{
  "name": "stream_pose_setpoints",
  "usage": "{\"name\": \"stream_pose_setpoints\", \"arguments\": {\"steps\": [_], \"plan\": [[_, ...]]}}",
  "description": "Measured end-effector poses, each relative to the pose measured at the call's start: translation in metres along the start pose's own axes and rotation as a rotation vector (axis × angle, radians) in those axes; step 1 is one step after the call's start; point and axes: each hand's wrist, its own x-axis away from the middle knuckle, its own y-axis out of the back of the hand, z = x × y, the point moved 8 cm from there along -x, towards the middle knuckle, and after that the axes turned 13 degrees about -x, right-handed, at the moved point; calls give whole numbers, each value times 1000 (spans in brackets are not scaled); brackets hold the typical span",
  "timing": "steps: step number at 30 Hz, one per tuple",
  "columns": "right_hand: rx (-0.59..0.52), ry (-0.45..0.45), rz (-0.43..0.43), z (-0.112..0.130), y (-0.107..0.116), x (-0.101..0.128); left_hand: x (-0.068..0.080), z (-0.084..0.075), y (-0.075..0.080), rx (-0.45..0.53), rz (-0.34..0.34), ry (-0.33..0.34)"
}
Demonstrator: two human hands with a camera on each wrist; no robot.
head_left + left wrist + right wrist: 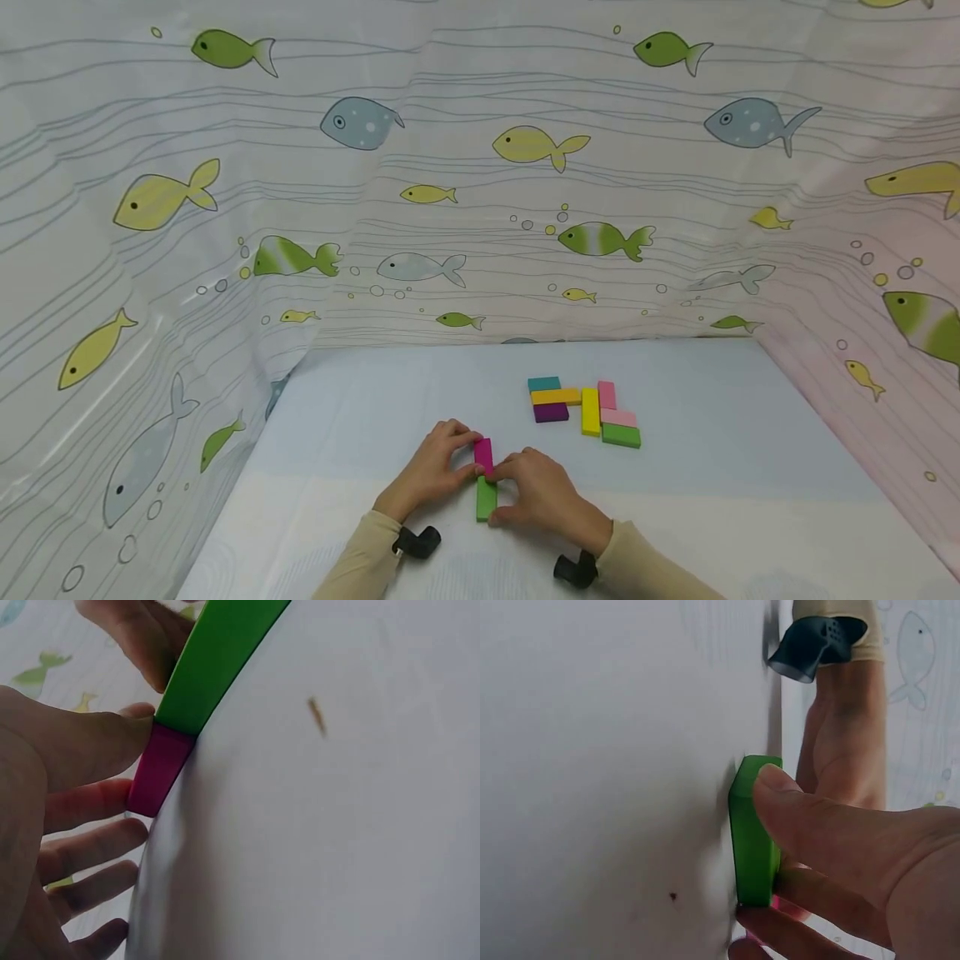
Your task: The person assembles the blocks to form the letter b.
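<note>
A magenta block [483,456] and a light green block [487,499] lie end to end on the table, touching. My left hand [437,463] holds the magenta block, its index finger at the far end and its thumb by the joint. From the other side my right hand [542,492] grips the green block lengthwise, thumb at the near end and a finger near the joint. In the left wrist view the end of the green block [210,664] meets the magenta block [160,769]. In the right wrist view the thumb presses the end of the green block [754,840].
Farther back on the table [390,383] lies a group of blocks: teal [543,383], orange [556,397], purple [551,412], yellow [591,412], two pink [607,395] and green [621,436]. A fish-patterned curtain [465,225] encloses the back and sides.
</note>
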Motion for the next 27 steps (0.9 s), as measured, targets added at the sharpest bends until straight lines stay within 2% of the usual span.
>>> {"name": "stream_pose_setpoints", "arguments": {"steps": [4, 13, 24, 27], "plan": [[-2, -7, 10, -2, -6, 0, 3, 0, 0, 2, -4, -9], [107, 77, -30, 17, -8, 7, 3, -3, 2, -5, -40, -28], [110, 80, -6, 23, -8, 10, 5, 4, -3, 20, 29, -14], [117, 91, 3, 25, -9, 10, 6, 5, -2, 41, 20, -27]]}}
